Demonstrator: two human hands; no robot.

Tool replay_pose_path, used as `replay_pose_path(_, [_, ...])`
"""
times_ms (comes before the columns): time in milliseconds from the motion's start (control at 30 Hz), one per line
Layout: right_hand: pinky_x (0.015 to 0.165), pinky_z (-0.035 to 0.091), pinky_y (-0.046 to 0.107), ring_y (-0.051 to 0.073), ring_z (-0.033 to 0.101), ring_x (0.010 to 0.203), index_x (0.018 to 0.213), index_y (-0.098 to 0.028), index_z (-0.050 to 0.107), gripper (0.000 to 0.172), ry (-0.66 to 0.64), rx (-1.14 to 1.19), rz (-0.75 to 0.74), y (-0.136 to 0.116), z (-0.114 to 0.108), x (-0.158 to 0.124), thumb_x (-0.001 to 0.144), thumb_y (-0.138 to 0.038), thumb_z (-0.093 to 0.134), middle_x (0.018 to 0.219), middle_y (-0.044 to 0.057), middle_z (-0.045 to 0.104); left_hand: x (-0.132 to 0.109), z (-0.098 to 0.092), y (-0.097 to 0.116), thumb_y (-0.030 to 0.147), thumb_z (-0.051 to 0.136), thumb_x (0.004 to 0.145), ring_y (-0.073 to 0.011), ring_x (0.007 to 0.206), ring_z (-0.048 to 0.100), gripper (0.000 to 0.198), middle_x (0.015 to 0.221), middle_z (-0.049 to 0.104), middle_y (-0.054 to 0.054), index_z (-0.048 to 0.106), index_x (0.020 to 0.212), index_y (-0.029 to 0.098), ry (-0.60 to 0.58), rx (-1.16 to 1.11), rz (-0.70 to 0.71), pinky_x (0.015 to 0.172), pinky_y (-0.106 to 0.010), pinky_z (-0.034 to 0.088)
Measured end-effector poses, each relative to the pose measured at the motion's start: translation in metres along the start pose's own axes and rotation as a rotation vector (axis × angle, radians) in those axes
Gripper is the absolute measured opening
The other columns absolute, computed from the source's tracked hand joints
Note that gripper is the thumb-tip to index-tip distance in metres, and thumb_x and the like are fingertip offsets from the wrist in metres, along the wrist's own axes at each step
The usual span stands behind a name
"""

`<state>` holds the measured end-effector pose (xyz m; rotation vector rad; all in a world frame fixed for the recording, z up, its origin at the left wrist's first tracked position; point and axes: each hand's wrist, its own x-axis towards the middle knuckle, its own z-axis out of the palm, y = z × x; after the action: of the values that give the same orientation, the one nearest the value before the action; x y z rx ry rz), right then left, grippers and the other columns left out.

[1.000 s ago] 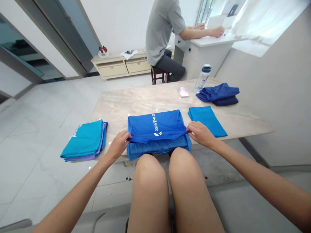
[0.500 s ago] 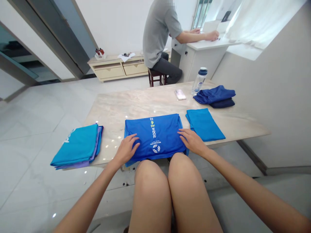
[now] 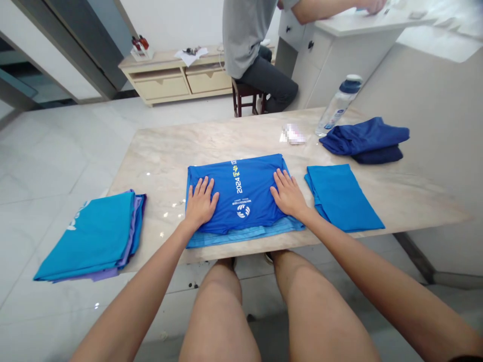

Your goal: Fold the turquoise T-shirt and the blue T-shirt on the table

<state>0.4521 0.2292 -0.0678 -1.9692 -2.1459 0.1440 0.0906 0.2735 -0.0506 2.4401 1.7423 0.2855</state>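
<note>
A folded bright blue T-shirt (image 3: 241,201) with white and yellow "2024" print lies on the marble table (image 3: 415,211), with a lighter blue layer (image 3: 241,237) showing along its near edge. My left hand (image 3: 202,202) rests flat on the shirt's left side, fingers spread. My right hand (image 3: 287,193) presses flat on its right side, also holding nothing. To the left of my left hand sits a folded teal and lilac stack (image 3: 90,237). A folded blue cloth (image 3: 341,198) lies to the right of my right hand.
Dark blue folded clothes (image 3: 364,141), a plastic water bottle (image 3: 338,99) and a blurred small object (image 3: 292,134) stand at the table's far end. Beyond, a seated person (image 3: 245,40) works at a white desk (image 3: 358,20). A low wooden cabinet (image 3: 173,80) stands by the wall.
My hands have let go of the shirt's edge and now lie flat on it. The upper layer has been folded down over the lower one. My view has tilted further down.
</note>
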Motion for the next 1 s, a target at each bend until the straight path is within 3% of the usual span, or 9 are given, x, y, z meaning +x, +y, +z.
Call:
replay_pose_path(200, [0.138,0.015,0.065,0.037,0.016,0.173,0.176,-0.011,0.033,0.070,-0.010,0.029,0.027,0.001,-0.002,0.017,0.115,-0.044,0.032,0.185,0.016,0.022,0.020,0.003,-0.006,0.049,0.035,0.114,-0.0341,0.171,0.024,0.067,0.182,0.032,-0.014,0.040,0.174,0.020,-0.012,-0.049,0.016,0.138,-0.065,0.013])
replay_pose_path(300, [0.138,0.016,0.065,0.038,0.013,0.173,0.174,-0.009,0.039,0.068,-0.037,0.039,-0.019,-0.006,-0.014,-0.002,0.113,-0.040,0.037,0.184,0.018,0.023,0.005,-0.009,-0.004,0.050,0.044,0.111,-0.0373,0.172,0.020,0.072,0.183,0.030,-0.018,0.037,0.174,0.018,-0.083,-0.056,0.020,0.137,-0.069,0.011])
replay_pose_path(367, [0.138,0.020,0.063,0.036,0.014,0.173,0.173,-0.012,0.041,0.066,-0.040,0.066,-0.151,-0.009,-0.026,-0.027,0.112,-0.038,0.042,0.184,0.017,0.023,-0.016,-0.025,-0.003,0.053,0.054,0.106,-0.0384,0.172,0.018,0.078,0.184,0.027,-0.018,0.037,0.174,0.019,-0.149,-0.076,0.152,0.136,-0.070,0.009])
replay_pose_path(500, [0.132,0.039,0.052,0.031,0.043,0.163,0.159,-0.018,0.063,0.055,-0.248,0.144,-0.461,-0.008,-0.059,-0.087,0.105,-0.022,0.052,0.174,0.014,0.048,-0.072,-0.074,-0.009,0.041,0.055,0.104,-0.0312,0.165,0.039,0.057,0.176,0.046,-0.009,0.062,0.159,0.028,-0.386,-0.137,0.511,0.137,-0.058,0.021])
replay_pose_path(633, [0.109,0.057,0.037,0.029,0.078,0.120,0.131,-0.018,0.083,0.041,-0.448,0.148,-0.369,-0.006,-0.123,-0.100,0.099,-0.015,0.057,0.125,0.014,0.083,-0.096,-0.130,-0.006,0.032,0.057,0.096,-0.0279,0.114,0.078,0.033,0.122,0.085,-0.007,0.087,0.110,0.031,-0.570,-0.124,0.423,0.102,-0.036,0.057])
replay_pose_path(733, [0.102,0.056,0.033,0.029,0.079,0.111,0.129,-0.018,0.083,0.036,-0.347,0.129,-0.166,-0.017,-0.182,-0.065,0.101,-0.020,0.061,0.112,0.013,0.085,-0.078,-0.159,0.028,0.031,0.060,0.091,-0.0252,0.088,0.079,0.027,0.095,0.086,-0.003,0.087,0.095,0.029,-0.453,-0.183,0.273,0.083,-0.031,0.057])
replay_pose_path(833, [0.106,0.052,0.031,0.029,0.076,0.119,0.119,-0.016,0.084,0.030,-0.140,0.213,0.120,-0.038,-0.221,-0.021,0.102,-0.021,0.061,0.122,0.015,0.083,-0.052,-0.159,0.093,0.030,0.063,0.092,-0.0272,0.097,0.079,0.026,0.104,0.086,-0.007,0.087,0.099,0.022,-0.241,-0.270,0.163,0.090,-0.034,0.058])
replay_pose_path(900, [0.108,0.051,0.034,0.030,0.073,0.126,0.126,-0.015,0.081,0.036,-0.031,0.245,0.250,-0.050,-0.224,-0.001,0.107,-0.023,0.050,0.133,0.017,0.079,-0.040,-0.143,0.141,0.023,0.063,0.094,-0.0272,0.106,0.079,0.026,0.112,0.086,-0.010,0.086,0.106,0.019,-0.241,-0.267,0.106,0.098,-0.034,0.057])
replay_pose_path(1000, [0.107,0.052,0.037,0.030,0.072,0.129,0.137,-0.015,0.075,0.046,0.055,0.277,0.402,-0.053,-0.201,0.006,0.112,-0.024,0.038,0.138,0.020,0.076,-0.030,-0.107,0.196,0.010,0.061,0.093,-0.0283,0.114,0.078,0.031,0.117,0.085,-0.014,0.085,0.111,0.017,-0.296,-0.248,0.093,0.103,-0.034,0.056])
